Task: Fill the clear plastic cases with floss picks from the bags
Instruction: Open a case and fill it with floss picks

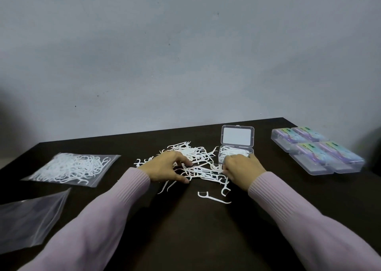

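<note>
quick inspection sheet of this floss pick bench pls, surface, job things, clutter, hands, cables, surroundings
surface: dark table, matte.
job's things: loose pile of floss picks at centre; open clear case, lid up, partly filled; full bag on the left; four closed cases on the right.
clutter: empty bag near left; stray pick in front of the pile.
hands: left hand curled on the pile; right hand by the open case, grasp unclear.
cables: nothing seen.
surroundings: plain grey wall.

White floss picks, dark brown table, ribbed lilac sleeves, purple-and-teal labelled cases, pale grey wall
</note>
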